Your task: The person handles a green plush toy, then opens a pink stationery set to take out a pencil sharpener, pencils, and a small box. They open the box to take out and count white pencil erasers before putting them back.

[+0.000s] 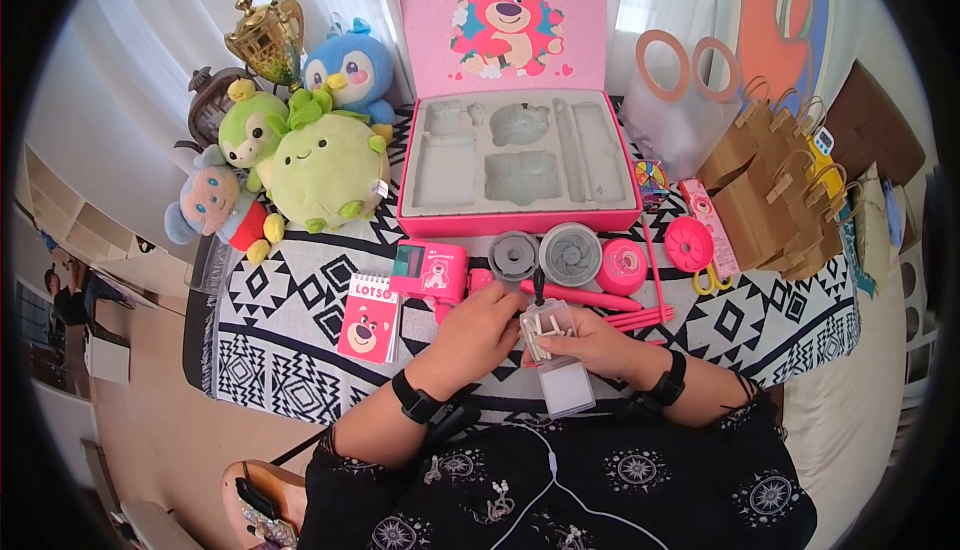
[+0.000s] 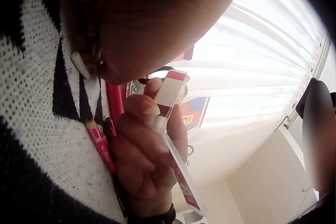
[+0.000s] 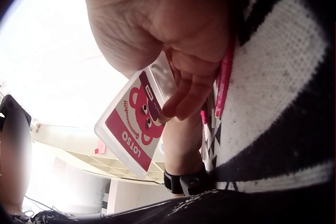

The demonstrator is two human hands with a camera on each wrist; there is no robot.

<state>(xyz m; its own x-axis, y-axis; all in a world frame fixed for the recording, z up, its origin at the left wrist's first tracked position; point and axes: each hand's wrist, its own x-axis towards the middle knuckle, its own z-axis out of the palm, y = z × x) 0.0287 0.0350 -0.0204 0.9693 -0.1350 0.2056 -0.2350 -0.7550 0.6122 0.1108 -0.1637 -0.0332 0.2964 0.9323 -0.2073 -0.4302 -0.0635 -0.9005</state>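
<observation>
My right hand [image 1: 590,343] holds a small clear plastic box [image 1: 566,390] with its lid swung down towards me. Several short white sticks [image 1: 545,328] lie in the box. On the lid, in the right wrist view, is a pink bear label [image 3: 137,116]. My left hand [image 1: 472,332] is beside the box, fingers bent down towards the cloth. A small white stick-like piece [image 2: 80,65] shows right at its fingertips; whether they pinch it I cannot tell. Near that hand is a pink device [image 1: 430,272] with a bear print.
Behind stands an open pink box [image 1: 520,220] with a moulded grey insert. Round grey parts [image 1: 570,253], a pink round case [image 1: 622,265] and pink pencils [image 1: 640,318] lie ahead. A spiral notebook [image 1: 368,325] and plush toys [image 1: 325,165] are left; paper bags [image 1: 770,200] and scissors [image 1: 714,282] right.
</observation>
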